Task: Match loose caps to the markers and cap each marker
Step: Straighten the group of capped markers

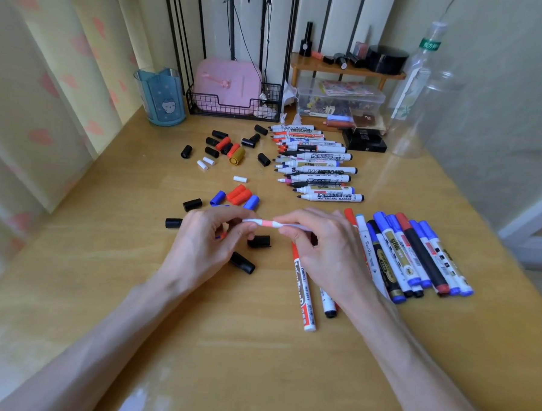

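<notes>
Both hands hold a slim white marker with a pink band (267, 223) level above the table. My left hand (211, 236) pinches its white cap end; my right hand (321, 242) pinches the barrel. Uncapped markers (319, 164) lie in a row at the back. Capped markers (417, 257) lie side by side at the right. A capped red marker (303, 288) and a black-ended one (327, 302) lie under my right wrist. Loose black caps (259, 241), red caps (239, 193), blue caps (251, 201) and white caps (239, 179) are scattered left of centre.
A blue cup (162, 97) stands at the back left beside a wire basket (234, 109) with a pink case. A clear storage box (341, 99) sits under a small wooden shelf (349, 69). A clear plastic bottle (423, 87) stands at the back right.
</notes>
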